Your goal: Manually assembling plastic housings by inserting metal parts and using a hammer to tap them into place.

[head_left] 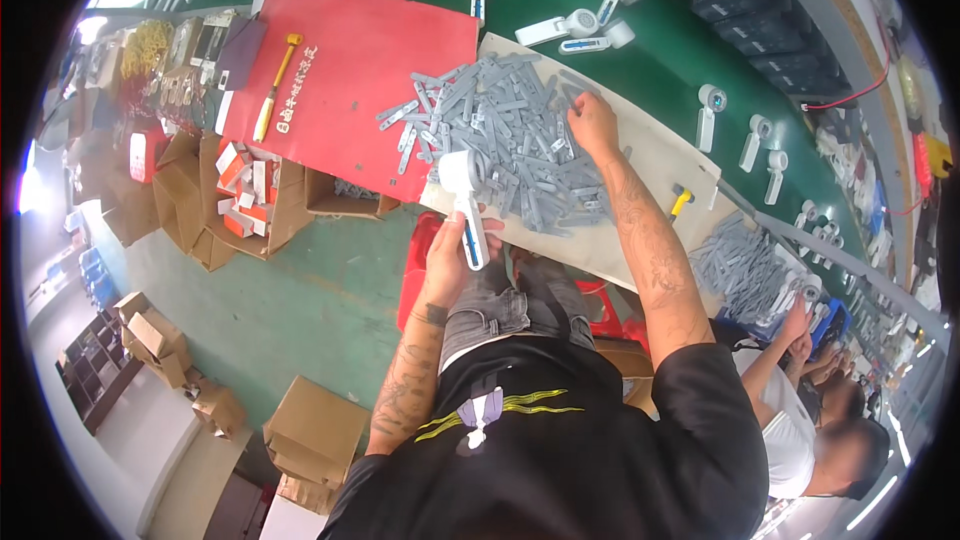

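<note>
Head view: my left forearm rises from the bottom edge, left of centre, leaning slightly right; my right forearm reaches up and leftward from the lower right, wrist bent inward. My left hand, at the centre, is wrapped around the handle of a white handheld unit, thumb on the near face, fingertips showing past its right side, the round head up against the pile's lower edge. My right hand, above and right of centre, has its fingers curled at the upper right of the heap of grey strips; I can't tell whether they pinch one. On the worktop I count one yellow mallet on the red sheet at upper left, one heap with too many strips to number, and one small yellow-and-black hammer to the right. Along the green belt, four similar white units lie at top centre, three more at upper right.
</note>
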`<control>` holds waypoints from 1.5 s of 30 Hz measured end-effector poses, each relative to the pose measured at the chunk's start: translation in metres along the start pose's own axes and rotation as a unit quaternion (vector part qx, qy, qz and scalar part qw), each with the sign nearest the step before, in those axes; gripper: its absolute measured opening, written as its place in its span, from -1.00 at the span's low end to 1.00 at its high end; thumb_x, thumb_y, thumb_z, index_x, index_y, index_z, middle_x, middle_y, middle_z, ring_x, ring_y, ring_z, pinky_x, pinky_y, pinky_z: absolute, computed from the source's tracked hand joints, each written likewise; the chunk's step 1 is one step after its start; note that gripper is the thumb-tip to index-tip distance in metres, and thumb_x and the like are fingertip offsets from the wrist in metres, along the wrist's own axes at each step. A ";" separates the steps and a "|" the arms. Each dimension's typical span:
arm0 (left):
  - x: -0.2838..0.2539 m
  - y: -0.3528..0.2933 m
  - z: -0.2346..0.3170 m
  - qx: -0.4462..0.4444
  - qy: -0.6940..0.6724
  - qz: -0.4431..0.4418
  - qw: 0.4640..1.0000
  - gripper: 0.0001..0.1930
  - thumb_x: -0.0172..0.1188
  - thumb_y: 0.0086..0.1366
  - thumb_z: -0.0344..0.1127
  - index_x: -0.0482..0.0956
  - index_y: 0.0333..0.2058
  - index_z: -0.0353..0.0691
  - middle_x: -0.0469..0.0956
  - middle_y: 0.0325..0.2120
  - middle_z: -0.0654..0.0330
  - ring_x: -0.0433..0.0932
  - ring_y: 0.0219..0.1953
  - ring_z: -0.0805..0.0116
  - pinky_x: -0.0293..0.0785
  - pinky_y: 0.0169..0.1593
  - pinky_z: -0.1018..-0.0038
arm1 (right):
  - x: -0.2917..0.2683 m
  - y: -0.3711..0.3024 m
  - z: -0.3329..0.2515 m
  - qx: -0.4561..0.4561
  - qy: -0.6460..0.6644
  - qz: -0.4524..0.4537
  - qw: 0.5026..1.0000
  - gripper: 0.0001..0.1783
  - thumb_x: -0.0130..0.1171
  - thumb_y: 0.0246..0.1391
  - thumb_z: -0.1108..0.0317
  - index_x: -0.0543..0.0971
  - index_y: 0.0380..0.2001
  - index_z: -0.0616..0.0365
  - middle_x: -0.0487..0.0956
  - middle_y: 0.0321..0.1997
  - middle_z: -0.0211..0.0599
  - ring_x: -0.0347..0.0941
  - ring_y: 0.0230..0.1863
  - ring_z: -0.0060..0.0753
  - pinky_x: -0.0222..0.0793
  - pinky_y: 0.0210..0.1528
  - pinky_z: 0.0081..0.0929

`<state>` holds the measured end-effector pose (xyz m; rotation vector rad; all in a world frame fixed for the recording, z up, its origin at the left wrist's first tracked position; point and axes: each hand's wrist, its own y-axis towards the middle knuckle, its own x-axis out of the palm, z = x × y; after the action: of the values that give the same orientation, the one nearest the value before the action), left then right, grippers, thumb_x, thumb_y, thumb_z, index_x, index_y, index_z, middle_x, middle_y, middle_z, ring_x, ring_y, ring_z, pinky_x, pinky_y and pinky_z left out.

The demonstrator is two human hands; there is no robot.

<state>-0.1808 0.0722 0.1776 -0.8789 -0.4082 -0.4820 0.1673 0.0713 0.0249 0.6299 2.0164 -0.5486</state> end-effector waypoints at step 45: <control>0.004 -0.029 0.017 0.032 0.022 -0.023 0.999 -0.49 0.09 0.55 -0.38 0.18 0.37 -0.33 0.59 0.07 -0.12 0.64 -0.35 0.36 0.65 -0.21 0.40 | -0.009 0.034 -0.036 -0.193 -0.092 -0.009 0.977 -0.77 0.33 0.14 0.34 0.70 -0.12 0.08 0.58 -0.06 -0.18 0.51 0.02 0.02 0.49 0.09 -0.08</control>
<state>-0.1963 0.0689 0.2073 -0.7974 -0.4020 -0.5280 0.1691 0.1170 0.0452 0.3122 1.8840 -0.2049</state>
